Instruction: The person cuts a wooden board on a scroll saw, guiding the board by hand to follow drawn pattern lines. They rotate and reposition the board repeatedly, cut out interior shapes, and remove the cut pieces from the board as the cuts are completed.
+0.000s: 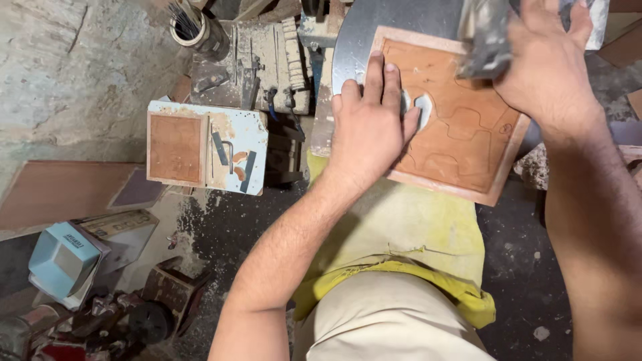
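Reddish wooden board [461, 134] lies under your left hand [370, 127], fingers flat together; keep it pinned while your right hand [545, 63], clamped on the grey tool [485, 40], follows the cut lines.

A square wooden panel [461, 134], reddish-brown with a paler raised border, lies flat on a round grey metal disc [394, 23], turned a little askew. Curving jigsaw-like outlines are cut into its face, and two small openings near its left side show the metal beneath. A grey, dusty tool [485, 37] rests on its upper edge.
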`<state>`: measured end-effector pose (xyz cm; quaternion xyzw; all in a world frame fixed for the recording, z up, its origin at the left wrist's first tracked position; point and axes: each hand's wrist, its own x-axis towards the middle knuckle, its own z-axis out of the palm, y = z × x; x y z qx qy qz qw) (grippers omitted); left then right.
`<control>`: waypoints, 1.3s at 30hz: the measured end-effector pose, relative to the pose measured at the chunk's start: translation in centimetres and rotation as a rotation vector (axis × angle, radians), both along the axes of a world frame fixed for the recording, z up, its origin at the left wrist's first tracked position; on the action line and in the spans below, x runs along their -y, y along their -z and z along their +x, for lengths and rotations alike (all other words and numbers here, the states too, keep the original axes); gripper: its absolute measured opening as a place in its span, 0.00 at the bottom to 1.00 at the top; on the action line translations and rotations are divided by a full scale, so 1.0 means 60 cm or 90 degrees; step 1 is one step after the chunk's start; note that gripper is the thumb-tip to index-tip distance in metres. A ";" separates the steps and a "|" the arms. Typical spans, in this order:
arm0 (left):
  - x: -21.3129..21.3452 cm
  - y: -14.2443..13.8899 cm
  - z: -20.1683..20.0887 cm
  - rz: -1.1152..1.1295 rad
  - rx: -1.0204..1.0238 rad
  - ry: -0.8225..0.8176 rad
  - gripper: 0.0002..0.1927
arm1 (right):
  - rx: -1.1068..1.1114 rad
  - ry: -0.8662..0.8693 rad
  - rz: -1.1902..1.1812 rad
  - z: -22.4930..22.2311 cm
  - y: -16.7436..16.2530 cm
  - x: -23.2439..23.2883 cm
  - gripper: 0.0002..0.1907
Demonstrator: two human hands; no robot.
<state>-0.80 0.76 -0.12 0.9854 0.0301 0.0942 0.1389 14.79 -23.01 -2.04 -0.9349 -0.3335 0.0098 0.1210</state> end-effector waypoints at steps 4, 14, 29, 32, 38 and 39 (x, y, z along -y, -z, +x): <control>-0.009 0.000 0.010 0.026 -0.007 0.015 0.36 | 0.008 -0.053 0.136 -0.015 -0.024 -0.013 0.21; -0.042 0.005 0.043 -0.003 0.038 0.069 0.37 | -0.017 -0.029 -0.052 -0.009 -0.027 -0.006 0.11; -0.079 0.013 0.078 0.035 0.062 0.154 0.36 | -0.082 -0.034 0.003 -0.005 -0.027 -0.008 0.24; -0.090 0.010 0.092 0.033 0.053 0.191 0.35 | -0.042 -0.098 0.068 -0.005 -0.029 -0.005 0.27; -0.105 0.006 0.112 0.044 0.096 0.246 0.33 | -0.095 -0.062 -0.024 -0.007 -0.031 -0.003 0.28; -0.107 0.005 0.112 0.030 0.096 0.256 0.33 | -0.107 -0.058 -0.013 -0.009 -0.033 -0.005 0.28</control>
